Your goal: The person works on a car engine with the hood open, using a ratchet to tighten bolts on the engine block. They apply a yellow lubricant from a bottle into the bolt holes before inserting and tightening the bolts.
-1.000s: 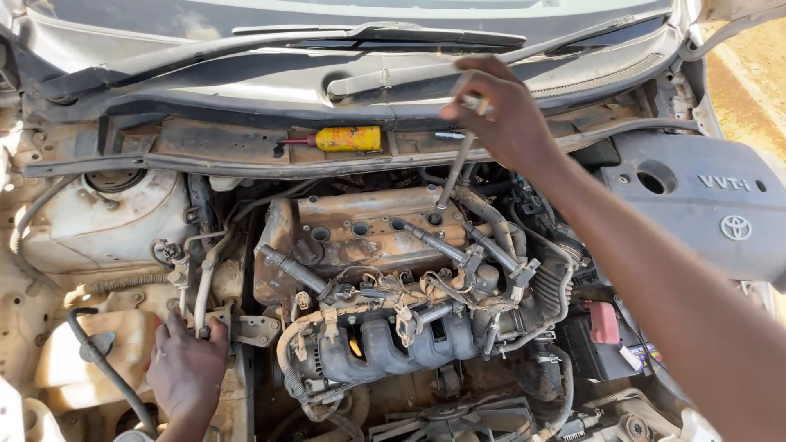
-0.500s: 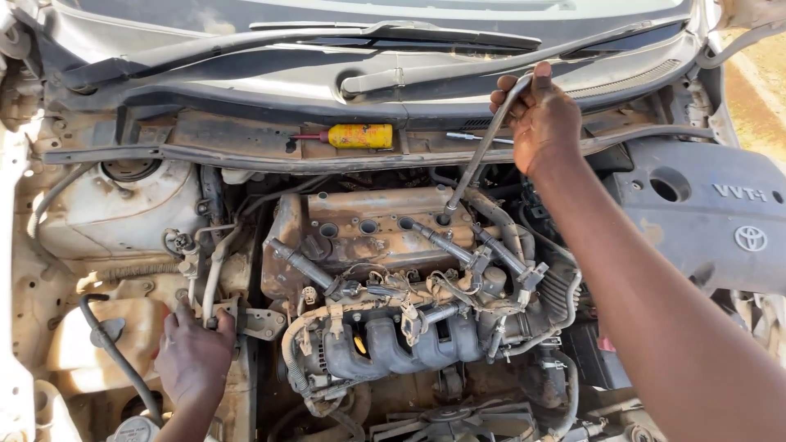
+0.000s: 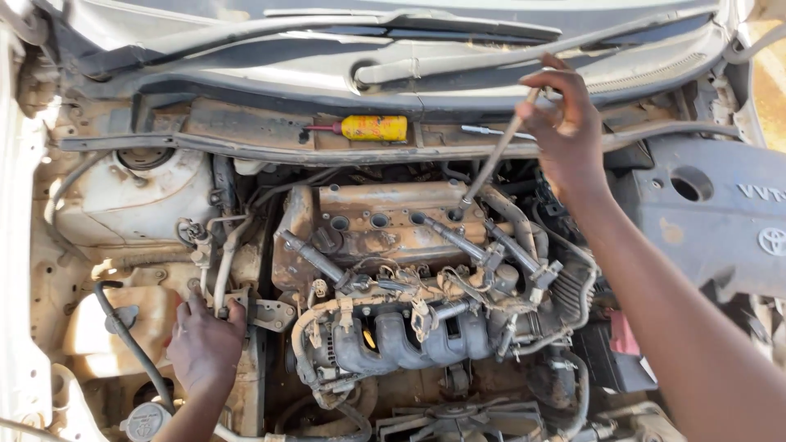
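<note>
Under the raised bonnet of a dusty white car, an open engine bay fills the view, with black wiper arms (image 3: 458, 61) lying across the base of the windscreen above it. The person's right hand (image 3: 565, 123) is up near the cowl, its fingers closed around the top of a long, slim grey metal socket wrench (image 3: 491, 164). The tool slants down and to the left, its lower end set in the rightmost plug hole of the rusty brown cylinder head cover (image 3: 393, 217). The left hand (image 3: 205, 344) rests low at the bay's left side, palm down, fingers spread loosely against a white metal bracket (image 3: 266, 315) beside the pale hoses; it grips nothing. A yellow plastic bottle with a red nozzle (image 3: 372, 128) lies on its side on the ledge behind the engine, well apart from both hands. A grey plastic engine cover (image 3: 720, 213) sits at the right, beside the right forearm. A grey ribbed intake manifold (image 3: 409, 344) lies in front of the head cover.
</note>
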